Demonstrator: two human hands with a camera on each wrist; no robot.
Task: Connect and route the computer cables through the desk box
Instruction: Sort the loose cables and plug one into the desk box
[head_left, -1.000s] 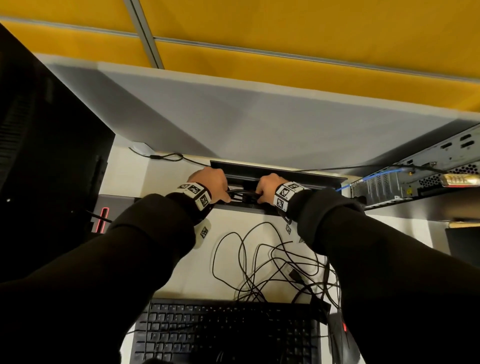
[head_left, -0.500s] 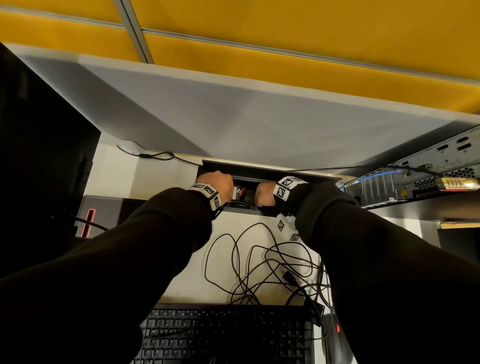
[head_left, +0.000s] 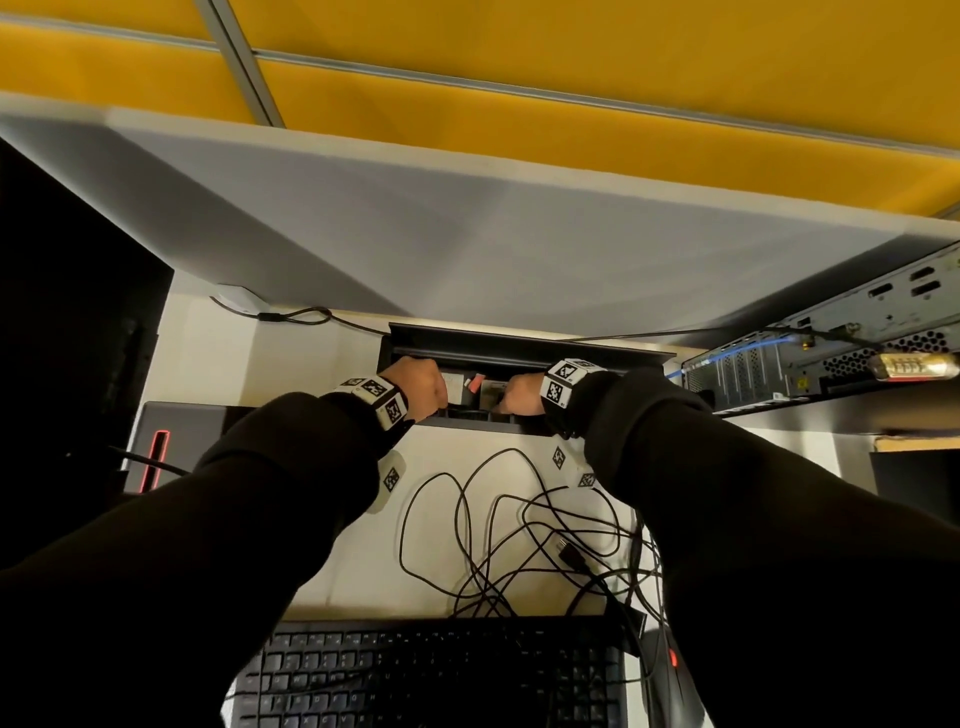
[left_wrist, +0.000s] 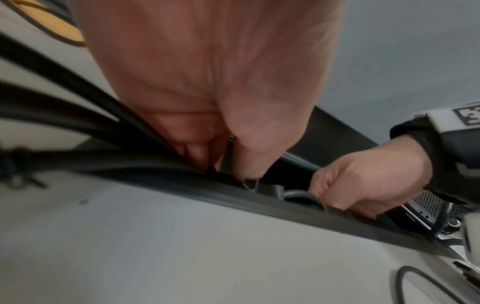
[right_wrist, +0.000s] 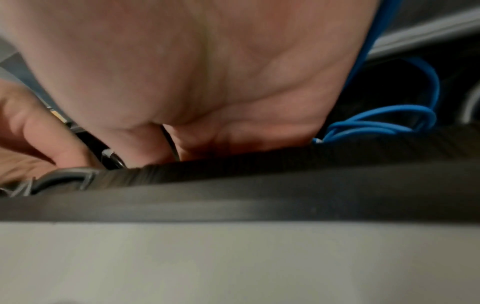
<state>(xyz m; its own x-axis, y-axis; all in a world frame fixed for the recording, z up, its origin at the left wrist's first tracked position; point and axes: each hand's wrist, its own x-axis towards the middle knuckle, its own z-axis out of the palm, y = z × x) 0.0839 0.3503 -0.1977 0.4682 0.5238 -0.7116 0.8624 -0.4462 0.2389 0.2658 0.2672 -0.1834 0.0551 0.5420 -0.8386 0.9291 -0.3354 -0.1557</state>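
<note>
The black desk box (head_left: 524, 347) stands open at the back of the white desk (head_left: 332, 545). Both hands reach down into it from the front rim. My left hand (head_left: 423, 388) has its fingers curled and pinches a thin black cable (left_wrist: 229, 156) at the box's edge. My right hand (head_left: 519, 397) is also curled, and a thin cable (right_wrist: 170, 144) runs between its fingers. The fingertips of both hands are hidden inside the box. Thicker black cables (left_wrist: 78, 90) lead off to the left. A tangle of loose black cables (head_left: 519, 535) lies on the desk behind my wrists.
A black keyboard (head_left: 441, 675) lies at the near edge, with a mouse (head_left: 670, 670) to its right. A desktop computer (head_left: 831, 353) with a blue cable (head_left: 727, 353) sits at the right. A dark monitor (head_left: 67, 364) fills the left side, and a grey shelf (head_left: 467, 234) hangs over the box.
Both hands have gone from the box's front edge deeper into the opening, the right wrist dropping below the rim. The head view has shifted slightly.
</note>
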